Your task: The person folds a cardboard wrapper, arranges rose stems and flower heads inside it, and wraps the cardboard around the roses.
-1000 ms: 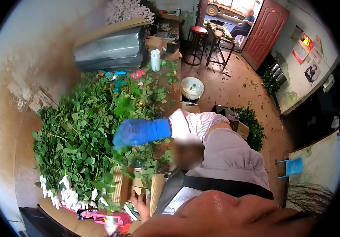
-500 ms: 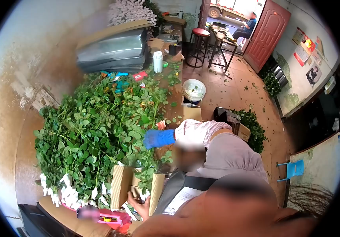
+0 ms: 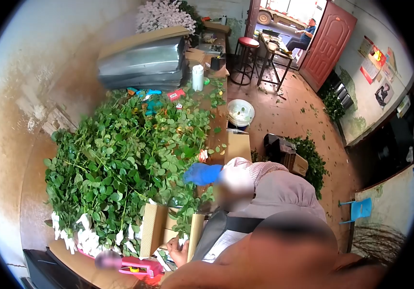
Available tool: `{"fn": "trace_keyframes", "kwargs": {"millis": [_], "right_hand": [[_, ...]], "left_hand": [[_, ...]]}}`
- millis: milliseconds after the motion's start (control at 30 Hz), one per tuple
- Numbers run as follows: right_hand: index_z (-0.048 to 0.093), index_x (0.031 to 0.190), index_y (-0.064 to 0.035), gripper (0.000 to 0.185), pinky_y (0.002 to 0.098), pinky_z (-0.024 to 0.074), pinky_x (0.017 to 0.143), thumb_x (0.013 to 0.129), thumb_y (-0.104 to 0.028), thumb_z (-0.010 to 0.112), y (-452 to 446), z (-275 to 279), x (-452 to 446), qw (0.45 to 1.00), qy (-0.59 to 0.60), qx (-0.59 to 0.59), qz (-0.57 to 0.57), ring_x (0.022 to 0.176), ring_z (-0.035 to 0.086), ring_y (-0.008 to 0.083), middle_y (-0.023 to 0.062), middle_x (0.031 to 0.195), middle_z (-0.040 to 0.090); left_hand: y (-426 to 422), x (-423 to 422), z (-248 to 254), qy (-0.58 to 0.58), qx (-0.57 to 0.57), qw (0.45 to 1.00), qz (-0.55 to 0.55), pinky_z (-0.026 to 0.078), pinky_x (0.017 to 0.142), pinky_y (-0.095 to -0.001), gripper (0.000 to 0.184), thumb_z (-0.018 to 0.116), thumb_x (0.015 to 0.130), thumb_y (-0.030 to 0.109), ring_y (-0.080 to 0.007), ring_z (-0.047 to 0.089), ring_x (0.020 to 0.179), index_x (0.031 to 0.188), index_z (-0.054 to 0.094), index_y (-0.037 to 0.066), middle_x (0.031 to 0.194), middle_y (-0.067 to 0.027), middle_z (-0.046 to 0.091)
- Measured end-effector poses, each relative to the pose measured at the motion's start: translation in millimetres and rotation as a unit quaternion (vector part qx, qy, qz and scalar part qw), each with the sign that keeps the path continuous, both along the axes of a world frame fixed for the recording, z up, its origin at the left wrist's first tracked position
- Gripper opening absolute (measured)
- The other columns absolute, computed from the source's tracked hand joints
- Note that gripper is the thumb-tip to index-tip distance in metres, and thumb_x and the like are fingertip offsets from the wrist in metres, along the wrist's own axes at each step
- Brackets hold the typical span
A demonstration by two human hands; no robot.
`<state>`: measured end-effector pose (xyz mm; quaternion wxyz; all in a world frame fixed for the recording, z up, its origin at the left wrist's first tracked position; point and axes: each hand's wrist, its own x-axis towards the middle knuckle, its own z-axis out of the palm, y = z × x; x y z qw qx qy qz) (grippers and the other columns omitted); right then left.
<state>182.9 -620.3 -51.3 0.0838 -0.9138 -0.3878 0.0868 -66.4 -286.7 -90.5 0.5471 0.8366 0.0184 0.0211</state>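
Note:
My left hand [image 3: 177,251] is bare and sits at the near end of a cardboard holder [image 3: 152,230]. Its fingers are bent around the white-covered end of a leafy rose stem [image 3: 184,222] lying in the holder. On my right hand [image 3: 203,174] is a blue glove with a striped sleeve [image 3: 261,169] above it. That hand hangs over leaves at the right side of a large heap of rose stems [image 3: 120,164]; its fingers are blurred. Several stems in the heap end in white covers [image 3: 87,238]. A pale orange bloom [image 3: 203,155] lies just beyond the glove.
Pink tool or tray [image 3: 142,265] lies at the table's near edge. Behind the heap are stacked clear plastic sheets [image 3: 142,62], a white bottle [image 3: 197,78] and a red box [image 3: 175,95]. A white bucket [image 3: 240,113] stands on the floor. A person [image 3: 303,36] sits by the doorway.
The whole view has shifted slightly right and down. My left fingers have closed in around the white-covered stem end. My gloved right hand has drawn a little toward my body.

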Motion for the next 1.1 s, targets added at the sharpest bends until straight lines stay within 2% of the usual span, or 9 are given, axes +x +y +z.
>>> {"fn": "trace_keyframes", "kwargs": {"millis": [100,233,467,700,767,800,867,933,1100], "right_hand": [[0.054,0.138,-0.0203,0.065,0.0480,0.0420,0.103,0.075,-0.026,0.070,-3,-3,-11,0.998,-0.036,0.043,-0.011,0.120,0.055,0.0316,0.0100,0.141,0.053],[0.057,0.135,-0.0184,0.064,0.0464,0.0381,0.105,0.075,-0.034,0.073,5,-11,-23,0.998,-0.063,-0.001,0.023,0.126,0.052,0.0301,0.0113,0.141,0.054],[0.072,0.104,-0.0145,0.030,0.0480,0.0517,0.077,0.078,-0.030,0.067,32,10,-6,0.963,0.116,-0.243,0.011,0.092,0.069,0.0321,0.0120,0.100,0.071],[0.072,0.101,-0.0111,0.031,0.0483,0.0531,0.074,0.077,-0.030,0.068,11,14,-6,0.985,0.141,-0.096,0.031,0.087,0.069,0.0358,0.0108,0.095,0.073],[0.070,0.117,-0.0131,0.047,0.0463,0.0526,0.088,0.076,-0.035,0.070,-9,9,1,0.971,0.224,0.079,0.016,0.099,0.067,0.0369,0.0152,0.106,0.072],[0.066,0.127,-0.0118,0.056,0.0450,0.0519,0.092,0.078,-0.037,0.073,-14,2,12,0.955,0.272,0.114,0.016,0.104,0.067,0.0340,0.0156,0.117,0.069],[0.063,0.128,-0.0096,0.053,0.0412,0.0526,0.093,0.084,-0.037,0.071,-2,33,30,0.937,0.323,0.126,-0.035,0.110,0.066,0.0305,0.0145,0.126,0.066],[0.064,0.126,-0.0099,0.044,0.0393,0.0530,0.095,0.090,-0.034,0.068,14,72,36,0.938,0.247,0.198,-0.143,0.108,0.067,0.0281,0.0135,0.124,0.067],[0.065,0.128,-0.0172,0.036,0.0422,0.0494,0.101,0.092,-0.021,0.062,91,112,65,0.967,-0.027,0.244,0.063,0.116,0.063,0.0274,0.0118,0.127,0.065]], "left_hand": [[-1,-1,-7,-0.003,0.000,1.000,0.011,0.045,0.065,-0.0260,0.056,0.088,0.067,0.000,-0.0130,0.048,0.082,0.119,0.070,0.008,0.106,-0.0044,0.049],[3,-1,-6,0.027,-0.019,0.999,0.005,0.044,0.065,-0.0260,0.057,0.089,0.067,0.001,-0.0133,0.046,0.080,0.120,0.069,0.008,0.104,-0.0043,0.050],[7,-5,-27,-0.031,0.019,0.999,0.000,0.042,0.062,-0.0253,0.060,0.090,0.067,0.002,-0.0128,0.045,0.077,0.122,0.068,0.008,0.104,-0.0042,0.051],[-3,0,4,0.043,0.020,0.999,0.023,0.044,0.061,-0.0249,0.056,0.089,0.067,0.003,-0.0130,0.049,0.080,0.120,0.070,0.006,0.107,-0.0060,0.054],[8,18,11,0.107,0.122,0.985,-0.056,0.048,0.062,-0.0293,0.054,0.088,0.069,0.009,-0.0178,0.054,0.082,0.120,0.070,0.006,0.109,-0.0098,0.056],[7,2,-4,-0.021,0.113,0.993,-0.030,0.051,0.065,-0.0308,0.054,0.088,0.070,0.010,-0.0202,0.057,0.085,0.121,0.069,0.006,0.109,-0.0110,0.057],[0,3,17,-0.001,0.097,0.995,-0.016,0.056,0.073,-0.0331,0.052,0.086,0.072,0.013,-0.0255,0.062,0.093,0.121,0.070,0.006,0.111,-0.0125,0.059],[-5,1,24,0.083,0.048,0.995,0.025,0.058,0.079,-0.0339,0.049,0.085,0.075,0.015,-0.0260,0.063,0.101,0.121,0.070,0.007,0.112,-0.0118,0.059],[-3,3,34,0.091,-0.013,0.995,0.035,0.055,0.075,-0.0316,0.035,0.077,0.084,0.016,-0.0232,0.063,0.094,0.117,0.071,0.004,0.108,-0.0114,0.060]]}}
